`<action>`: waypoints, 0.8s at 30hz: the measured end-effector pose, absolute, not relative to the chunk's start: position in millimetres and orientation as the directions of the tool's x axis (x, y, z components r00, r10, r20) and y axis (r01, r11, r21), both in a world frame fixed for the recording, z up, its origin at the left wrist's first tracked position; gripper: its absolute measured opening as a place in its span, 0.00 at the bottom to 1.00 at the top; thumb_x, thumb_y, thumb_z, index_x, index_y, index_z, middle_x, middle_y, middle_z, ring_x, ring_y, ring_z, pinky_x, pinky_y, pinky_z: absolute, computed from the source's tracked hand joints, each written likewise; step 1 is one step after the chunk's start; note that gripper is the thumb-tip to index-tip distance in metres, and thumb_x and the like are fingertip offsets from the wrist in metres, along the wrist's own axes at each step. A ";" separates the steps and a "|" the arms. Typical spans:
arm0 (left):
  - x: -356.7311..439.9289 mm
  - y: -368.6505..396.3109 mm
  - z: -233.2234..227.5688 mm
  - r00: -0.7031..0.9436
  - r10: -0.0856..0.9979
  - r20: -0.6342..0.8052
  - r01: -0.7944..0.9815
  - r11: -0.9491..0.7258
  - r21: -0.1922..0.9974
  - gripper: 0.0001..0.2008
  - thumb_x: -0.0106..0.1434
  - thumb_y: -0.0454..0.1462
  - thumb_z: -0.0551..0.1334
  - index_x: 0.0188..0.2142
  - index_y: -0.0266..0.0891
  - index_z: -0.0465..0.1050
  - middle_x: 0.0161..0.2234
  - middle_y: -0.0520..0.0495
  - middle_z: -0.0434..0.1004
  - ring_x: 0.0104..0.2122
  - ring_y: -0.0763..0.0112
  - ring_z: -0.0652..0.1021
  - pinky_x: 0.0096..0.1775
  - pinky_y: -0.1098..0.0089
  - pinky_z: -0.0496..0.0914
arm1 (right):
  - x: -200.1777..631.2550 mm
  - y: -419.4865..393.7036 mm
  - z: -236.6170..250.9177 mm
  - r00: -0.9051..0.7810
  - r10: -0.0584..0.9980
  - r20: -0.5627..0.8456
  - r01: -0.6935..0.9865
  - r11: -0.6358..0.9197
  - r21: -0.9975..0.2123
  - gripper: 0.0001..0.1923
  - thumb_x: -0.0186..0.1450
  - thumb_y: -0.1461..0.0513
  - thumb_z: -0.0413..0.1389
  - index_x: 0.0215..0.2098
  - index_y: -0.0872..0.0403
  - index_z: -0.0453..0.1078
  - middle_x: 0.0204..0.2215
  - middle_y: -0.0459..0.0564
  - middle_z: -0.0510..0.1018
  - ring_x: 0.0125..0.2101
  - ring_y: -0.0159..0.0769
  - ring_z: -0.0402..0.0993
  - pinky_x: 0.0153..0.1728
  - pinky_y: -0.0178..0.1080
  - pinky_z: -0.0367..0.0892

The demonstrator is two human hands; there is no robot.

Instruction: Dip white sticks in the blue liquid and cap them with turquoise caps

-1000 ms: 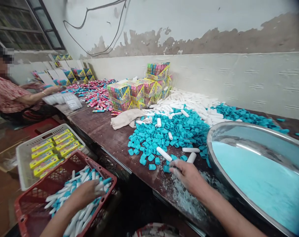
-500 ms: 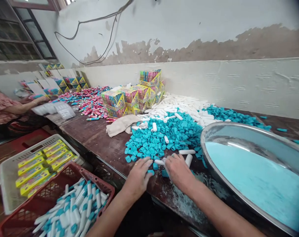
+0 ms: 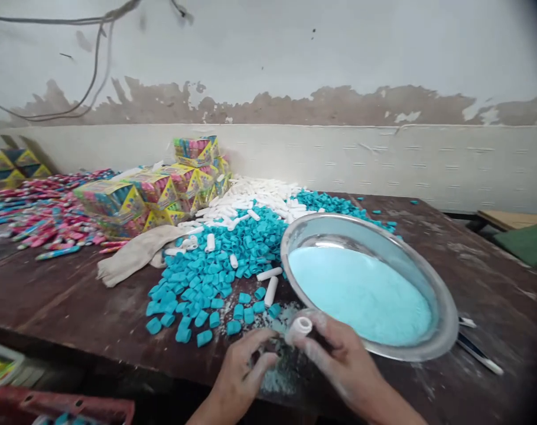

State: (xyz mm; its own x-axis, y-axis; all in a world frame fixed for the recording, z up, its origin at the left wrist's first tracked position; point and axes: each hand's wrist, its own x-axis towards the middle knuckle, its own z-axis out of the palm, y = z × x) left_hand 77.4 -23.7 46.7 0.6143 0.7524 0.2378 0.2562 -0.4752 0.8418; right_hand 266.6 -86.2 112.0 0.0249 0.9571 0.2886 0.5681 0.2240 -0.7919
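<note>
The right hand [image 3: 339, 357], dusted with pale powder, grips a short white tube [image 3: 298, 328] between thumb and fingers, open end turned up and toward the camera, just at the near rim of the metal bowl [image 3: 445, 307]. The left hand [image 3: 241, 369] lies just beside it over a patch of spilled powder [image 3: 277, 378] on the table edge, its fingers curled inward toward the tube; whether they pinch anything cannot be told, since the fingertips are partly hidden and blurred. The bowl is tilted, resting on the dark wooden table [image 3: 73, 307], and holds a bed of light blue powder [image 3: 361, 292]. To the left of the bowl spreads a heap of turquoise caps [image 3: 215, 265], with a few loose ones near the hands, and two white tubes [image 3: 270, 283] lie between the caps and the bowl's rim. Behind the caps is a pile of more white tubes [image 3: 259, 198], and further turquoise caps run along behind the bowl. A beige cloth [image 3: 135, 254] lies crumpled to the left of the caps. Behind it stand stacked cardboard boxes [image 3: 113, 200] printed in yellow, pink, blue and green; their lettering is too blurred to read. Farther left is a scatter of pink and blue finished sticks [image 3: 42, 218]. A thin metal tool [image 3: 478, 351] sticks out from under the bowl's right side. The corner of a red crate [image 3: 73, 407] shows at the bottom left, below the table. No brand name or label can be made out anywhere.
</note>
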 end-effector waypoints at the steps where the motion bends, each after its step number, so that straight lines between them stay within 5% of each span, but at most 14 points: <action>1: 73.6 -22.5 38.8 0.562 0.769 0.305 0.295 -0.531 0.795 0.13 0.60 0.38 0.55 0.44 0.40 0.69 0.38 0.45 0.74 0.40 0.66 0.73 0.44 0.70 0.67 | 281.7 -89.0 119.0 0.051 0.947 0.317 0.623 0.218 -0.751 0.08 0.62 0.58 0.49 0.35 0.52 0.68 0.32 0.49 0.73 0.33 0.34 0.68 0.36 0.33 0.63; 4: 59.1 -15.0 12.5 0.400 0.781 0.480 0.425 -0.622 0.657 0.13 0.59 0.38 0.56 0.44 0.40 0.69 0.41 0.44 0.74 0.42 0.65 0.73 0.43 0.69 0.69 | 331.3 -83.8 136.8 0.043 0.956 0.289 0.852 0.115 -0.510 0.10 0.63 0.58 0.47 0.35 0.53 0.69 0.32 0.51 0.73 0.34 0.36 0.69 0.35 0.34 0.62; 8: 51.0 -9.2 -11.4 0.363 0.726 0.583 0.501 -0.680 0.535 0.14 0.58 0.37 0.57 0.45 0.39 0.66 0.44 0.42 0.71 0.45 0.62 0.72 0.43 0.67 0.70 | 373.9 -53.7 133.2 -0.010 0.995 -0.097 0.997 0.002 -0.082 0.08 0.57 0.69 0.50 0.28 0.56 0.71 0.28 0.53 0.74 0.29 0.39 0.71 0.28 0.35 0.60; 11: 54.0 -9.7 -17.1 0.389 0.687 0.614 0.524 -0.713 0.466 0.14 0.58 0.36 0.57 0.46 0.38 0.66 0.45 0.40 0.70 0.46 0.60 0.72 0.43 0.65 0.71 | 378.3 -33.4 116.3 -0.042 0.976 -0.215 0.996 0.058 0.069 0.11 0.53 0.74 0.49 0.25 0.60 0.72 0.27 0.59 0.75 0.30 0.43 0.72 0.29 0.37 0.60; 19: 55.0 -9.2 -15.8 0.409 0.667 0.623 0.540 -0.727 0.424 0.14 0.58 0.34 0.56 0.45 0.39 0.66 0.44 0.41 0.71 0.45 0.60 0.72 0.42 0.65 0.72 | 366.1 -16.8 91.0 -0.162 0.961 -0.224 0.981 0.133 -0.142 0.11 0.51 0.72 0.50 0.24 0.55 0.72 0.25 0.49 0.77 0.28 0.36 0.71 0.30 0.34 0.62; 24: 53.5 -7.2 -17.3 0.401 0.666 0.629 0.540 -0.726 0.426 0.12 0.58 0.35 0.56 0.43 0.40 0.68 0.43 0.41 0.72 0.44 0.60 0.73 0.42 0.65 0.72 | 384.8 -12.6 95.4 -0.200 0.932 -0.302 0.723 -0.067 -0.688 0.09 0.50 0.67 0.51 0.29 0.55 0.70 0.22 0.41 0.73 0.24 0.30 0.69 0.26 0.30 0.64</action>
State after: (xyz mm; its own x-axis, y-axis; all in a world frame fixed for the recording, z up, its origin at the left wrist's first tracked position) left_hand 53.5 -7.2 -17.3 0.4010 0.6663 0.6287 0.5396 -0.7264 0.4257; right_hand 384.8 -12.6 95.4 -0.2003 0.9322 -0.3016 0.7225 -0.0674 -0.6880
